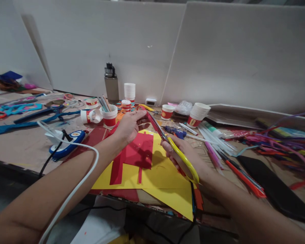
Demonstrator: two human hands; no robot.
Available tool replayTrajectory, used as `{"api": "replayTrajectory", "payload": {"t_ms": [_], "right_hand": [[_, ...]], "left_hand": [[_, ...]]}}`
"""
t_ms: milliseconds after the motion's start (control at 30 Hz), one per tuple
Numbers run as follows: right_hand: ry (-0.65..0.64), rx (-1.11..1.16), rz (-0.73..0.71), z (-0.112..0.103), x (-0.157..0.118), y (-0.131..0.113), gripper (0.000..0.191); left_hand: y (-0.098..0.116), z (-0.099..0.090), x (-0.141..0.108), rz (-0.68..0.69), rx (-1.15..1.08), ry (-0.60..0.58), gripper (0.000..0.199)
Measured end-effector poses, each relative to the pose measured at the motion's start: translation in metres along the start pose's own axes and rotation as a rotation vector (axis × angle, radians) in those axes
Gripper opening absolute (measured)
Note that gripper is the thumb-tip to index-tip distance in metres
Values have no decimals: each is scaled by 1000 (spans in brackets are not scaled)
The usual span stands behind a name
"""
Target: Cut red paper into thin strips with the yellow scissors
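Note:
Above the yellow paper, my left hand (129,126) pinches a narrow red strip (152,121) between its fingertips. My right hand (179,150) is closed around the yellow-handled scissors (183,157); their blades point up and left, alongside the strip. Where the blades meet the strip is too blurred to tell. Beneath the hands, a red paper piece (139,150) lies on the yellow sheets (162,173), with a wider red strip (116,171) and a thin red strip (140,175) near it.
A bottle (112,86), paper cups (198,113) and a cup of pens (109,117) stand behind. A blue power strip (68,145) with a white cable is at left. A red cutter (246,179) and a black slab (274,189) lie right.

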State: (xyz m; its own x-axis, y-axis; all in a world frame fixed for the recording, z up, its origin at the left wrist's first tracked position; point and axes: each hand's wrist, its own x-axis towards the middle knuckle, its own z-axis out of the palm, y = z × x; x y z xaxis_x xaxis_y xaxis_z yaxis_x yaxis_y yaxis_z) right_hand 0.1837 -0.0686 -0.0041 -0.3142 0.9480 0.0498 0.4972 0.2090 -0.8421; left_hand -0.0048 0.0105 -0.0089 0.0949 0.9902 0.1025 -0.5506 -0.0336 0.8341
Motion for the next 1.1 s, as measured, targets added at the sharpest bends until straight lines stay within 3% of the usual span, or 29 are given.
{"api": "replayTrajectory", "payload": {"t_ms": [1100], "right_hand": [[-13, -29, -24, 1, 1, 6, 26]], "left_hand": [[4, -1, 3, -11, -75, 0, 15]]}}
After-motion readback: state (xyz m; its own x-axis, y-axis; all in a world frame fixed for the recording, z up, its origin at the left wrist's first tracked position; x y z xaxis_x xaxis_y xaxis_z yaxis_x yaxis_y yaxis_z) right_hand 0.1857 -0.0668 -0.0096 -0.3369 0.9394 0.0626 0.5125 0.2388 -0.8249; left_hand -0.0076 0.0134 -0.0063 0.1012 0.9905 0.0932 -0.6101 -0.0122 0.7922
